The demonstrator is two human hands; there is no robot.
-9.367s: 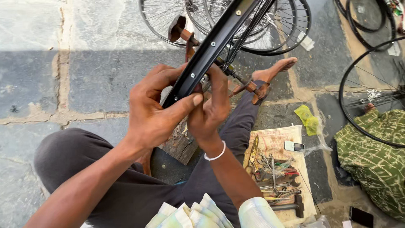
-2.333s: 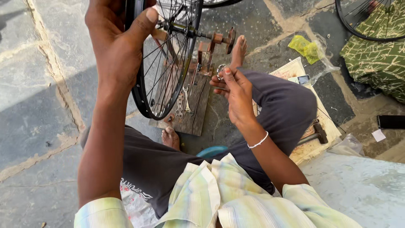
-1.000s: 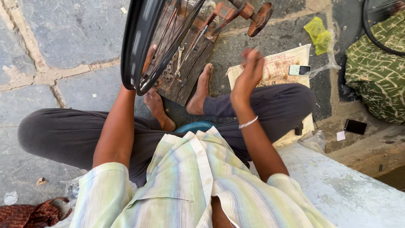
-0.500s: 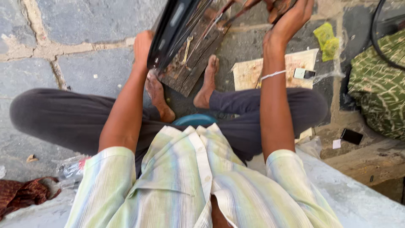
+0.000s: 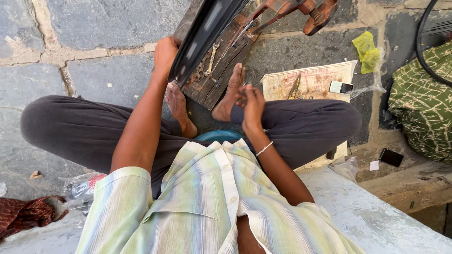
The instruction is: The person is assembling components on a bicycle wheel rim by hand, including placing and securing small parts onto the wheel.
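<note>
Left hand grips the black metal bicycle wheel rim, whose long axis slants up and right above the brown wooden board. Right hand, fingers curled, contents indiscernible, lies lower right, farther from the rim.

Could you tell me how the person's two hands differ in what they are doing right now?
The left hand is stretched forward and grips the edge of the black wheel rim; the right hand is drawn in close above the right foot, fingers curled, away from the rim. Whether it holds anything is unclear. Both are bare.
</note>
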